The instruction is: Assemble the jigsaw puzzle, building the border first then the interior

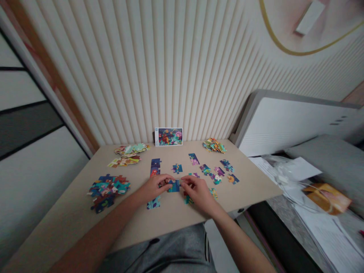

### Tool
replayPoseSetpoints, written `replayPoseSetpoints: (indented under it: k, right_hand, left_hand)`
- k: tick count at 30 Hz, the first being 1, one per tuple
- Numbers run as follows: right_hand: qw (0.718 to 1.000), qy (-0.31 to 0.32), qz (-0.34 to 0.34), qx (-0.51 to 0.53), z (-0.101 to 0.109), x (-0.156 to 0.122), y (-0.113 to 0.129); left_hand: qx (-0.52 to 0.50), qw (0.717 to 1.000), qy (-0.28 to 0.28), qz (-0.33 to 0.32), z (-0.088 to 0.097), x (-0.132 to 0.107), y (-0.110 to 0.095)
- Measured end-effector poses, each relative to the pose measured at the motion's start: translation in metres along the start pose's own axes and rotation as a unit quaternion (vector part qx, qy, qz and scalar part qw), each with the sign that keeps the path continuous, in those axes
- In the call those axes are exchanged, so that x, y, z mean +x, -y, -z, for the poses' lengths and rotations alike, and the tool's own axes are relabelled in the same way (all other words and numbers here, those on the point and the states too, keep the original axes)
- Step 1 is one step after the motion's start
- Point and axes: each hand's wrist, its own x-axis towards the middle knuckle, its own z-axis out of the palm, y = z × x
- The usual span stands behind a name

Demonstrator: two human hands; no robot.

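My left hand [156,186] and my right hand [199,192] meet over the middle of the beige table [71,223]. Between their fingertips lies a blue jigsaw piece [174,185], pinched from both sides. A column of joined dark blue pieces [155,167] runs behind my left hand, and its lower end [153,203] shows below the wrist. Loose single pieces [177,168] lie just beyond the fingers, and more [216,176] spread to the right.
Heaps of pieces sit at the left [106,189], back left [129,153] and back right [214,145]. A reference picture card [168,136] leans on the ribbed wall. To the right are a white appliance [287,121], papers [284,170] and an orange packet [327,197].
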Motion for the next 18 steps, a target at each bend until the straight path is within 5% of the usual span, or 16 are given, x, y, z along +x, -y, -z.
replayPoseSetpoints:
  k: [5, 11, 14, 18]
  right_hand:
    - [0.973, -0.091, -0.013, -0.211, 0.071, 0.017, -0.031]
    - [0.864, -0.144, -0.158, -0.456, 0.184, 0.038, -0.093]
    - [0.844, -0.120, -0.187, -0.488, 0.210, 0.039, -0.117]
    - [0.868, -0.133, -0.165, -0.448, 0.216, 0.038, -0.133]
  left_hand:
    - [0.023, 0.998, -0.048, 0.023, 0.000, 0.002, 0.004]
    - [0.062, 0.995, -0.079, 0.018, -0.006, 0.006, 0.006]
    - [0.138, 0.987, -0.085, 0.009, -0.008, 0.008, 0.008]
    - [0.220, 0.973, -0.073, 0.001, -0.012, 0.010, 0.005]
